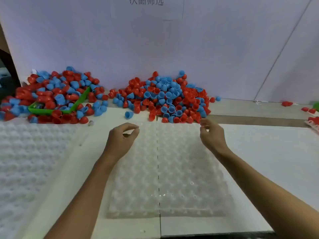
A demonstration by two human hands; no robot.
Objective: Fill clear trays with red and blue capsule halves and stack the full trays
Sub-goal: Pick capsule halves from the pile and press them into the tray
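One clear tray [172, 169] is laid on the table [259, 152], its cells unfilled. Two hands are held over its far end: left hand [120, 138] and right hand [211, 133], fingers loosely curled, nothing gripped. Two capsule piles [165, 97] are heaped behind; exact halves cannot be counted.

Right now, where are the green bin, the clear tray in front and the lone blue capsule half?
green bin [81, 99]: head view, right rim.
clear tray [181, 169]: head view, middle pockets.
lone blue capsule half [129, 114]: head view, its side.

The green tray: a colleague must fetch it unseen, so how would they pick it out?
Look to the left pile of capsule halves against the back wall. Half buried in it lies the green tray, the only green thing among red and blue pieces.
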